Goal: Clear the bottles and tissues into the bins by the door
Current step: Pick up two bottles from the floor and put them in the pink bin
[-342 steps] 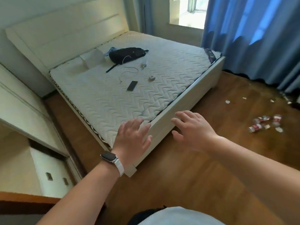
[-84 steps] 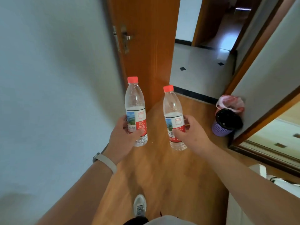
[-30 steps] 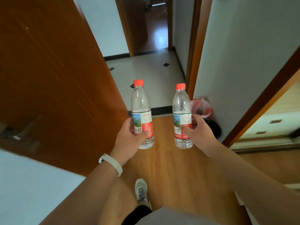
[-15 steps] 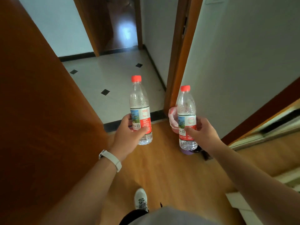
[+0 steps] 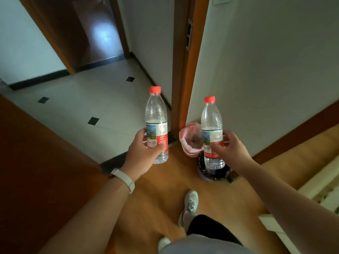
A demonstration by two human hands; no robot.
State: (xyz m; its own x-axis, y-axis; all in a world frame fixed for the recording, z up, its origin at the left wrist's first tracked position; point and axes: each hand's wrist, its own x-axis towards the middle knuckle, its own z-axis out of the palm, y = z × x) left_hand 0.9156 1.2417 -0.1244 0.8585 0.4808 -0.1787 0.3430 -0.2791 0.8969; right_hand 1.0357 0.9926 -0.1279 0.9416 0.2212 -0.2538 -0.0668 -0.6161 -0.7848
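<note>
The left hand [image 5: 142,153] and right hand [image 5: 232,148] each wrapped fingers round the labelled waist of a clear, red-capped plastic bottle [image 5: 156,125], both upright. They looked empty, so light and thin-walled, likely to dent. The black-lined purple bin [image 5: 213,176] stood at one o'clock.

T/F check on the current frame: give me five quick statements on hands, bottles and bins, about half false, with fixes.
1. The left hand holds the left bottle upright. True.
2. The right bottle has a blue cap. False: its cap is red.
3. The right hand holds its bottle above the black-lined bin. True.
4. The pink-lined bin stands out on the white tiled floor. False: it sits on the wooden floor by the door frame.
5. Both bottles are already in the bins. False: both are in the hands.
</note>
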